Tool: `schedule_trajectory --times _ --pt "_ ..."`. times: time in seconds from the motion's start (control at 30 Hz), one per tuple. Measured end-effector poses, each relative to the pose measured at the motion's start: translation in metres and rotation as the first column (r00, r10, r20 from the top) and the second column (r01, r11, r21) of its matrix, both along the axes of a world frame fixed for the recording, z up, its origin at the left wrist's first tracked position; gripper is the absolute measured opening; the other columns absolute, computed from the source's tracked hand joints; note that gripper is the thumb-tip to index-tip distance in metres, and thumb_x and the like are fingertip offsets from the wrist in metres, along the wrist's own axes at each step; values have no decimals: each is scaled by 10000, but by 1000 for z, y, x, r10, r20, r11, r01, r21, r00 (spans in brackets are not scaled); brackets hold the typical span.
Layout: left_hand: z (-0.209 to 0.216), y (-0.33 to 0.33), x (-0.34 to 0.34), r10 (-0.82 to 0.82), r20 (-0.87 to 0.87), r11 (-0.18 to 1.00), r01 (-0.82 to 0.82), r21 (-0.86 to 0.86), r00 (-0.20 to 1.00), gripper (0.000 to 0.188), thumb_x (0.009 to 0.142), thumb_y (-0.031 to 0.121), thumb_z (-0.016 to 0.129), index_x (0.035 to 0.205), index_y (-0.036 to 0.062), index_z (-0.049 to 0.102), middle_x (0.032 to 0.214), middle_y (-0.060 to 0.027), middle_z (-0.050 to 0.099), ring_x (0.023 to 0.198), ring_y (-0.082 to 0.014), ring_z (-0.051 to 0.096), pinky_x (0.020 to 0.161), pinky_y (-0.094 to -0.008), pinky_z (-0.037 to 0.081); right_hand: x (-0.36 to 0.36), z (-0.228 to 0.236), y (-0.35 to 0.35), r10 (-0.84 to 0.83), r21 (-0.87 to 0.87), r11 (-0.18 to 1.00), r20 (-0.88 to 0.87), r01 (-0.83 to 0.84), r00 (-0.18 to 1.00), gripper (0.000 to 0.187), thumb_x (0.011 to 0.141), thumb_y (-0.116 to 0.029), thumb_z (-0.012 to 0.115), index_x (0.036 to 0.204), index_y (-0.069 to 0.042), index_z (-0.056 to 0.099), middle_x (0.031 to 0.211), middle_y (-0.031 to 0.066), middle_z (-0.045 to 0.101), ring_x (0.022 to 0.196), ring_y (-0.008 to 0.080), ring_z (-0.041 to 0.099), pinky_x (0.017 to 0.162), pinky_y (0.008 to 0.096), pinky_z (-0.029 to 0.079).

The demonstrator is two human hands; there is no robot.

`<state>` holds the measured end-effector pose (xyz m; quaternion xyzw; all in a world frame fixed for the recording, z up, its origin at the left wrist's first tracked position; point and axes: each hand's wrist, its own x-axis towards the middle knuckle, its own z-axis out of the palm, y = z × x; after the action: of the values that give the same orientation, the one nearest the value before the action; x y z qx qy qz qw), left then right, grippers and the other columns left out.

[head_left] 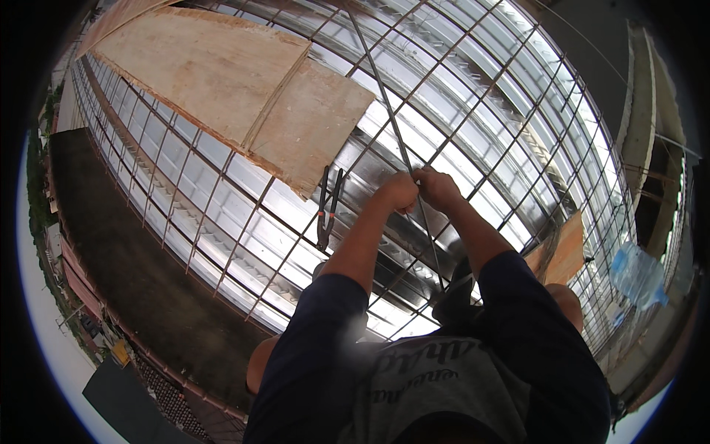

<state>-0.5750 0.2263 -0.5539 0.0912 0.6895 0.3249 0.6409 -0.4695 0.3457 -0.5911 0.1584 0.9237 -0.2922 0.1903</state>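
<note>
My left hand (400, 192) and my right hand (438, 188) are close together over a steel rebar mesh (473, 111). A longer dark rod (379, 79) crosses the mesh at a slant and passes between them. The fingers of both hands are curled closed right beside this rod. Whatever they pinch is hidden or too small to make out. Left of my left forearm, long-handled nippers (328, 211) with dark handles and reddish bands lie on the mesh, handles pointing away from me.
Beneath the mesh is shiny ribbed metal decking (259, 229). Plywood sheets (222, 81) cover its far left part. A smaller wood piece (564, 248) and a clear blue water bottle (637, 275) are at the right. A dark strip (148, 274) borders the left side, with rooftops beyond.
</note>
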Motion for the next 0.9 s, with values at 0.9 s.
schedule_trajectory --times 0.9 --pt "-7 -128 26 -174 -802 873 -287 -394 571 608 798 306 673 1286 76 394 1137 -182 493 1101 -356 506 845 -484 455 9 26 -18 -166 38 985 -16 167 986 355 821 -201 621 1158 -105 561 1121 129 570 951 344 617 820 443 504"
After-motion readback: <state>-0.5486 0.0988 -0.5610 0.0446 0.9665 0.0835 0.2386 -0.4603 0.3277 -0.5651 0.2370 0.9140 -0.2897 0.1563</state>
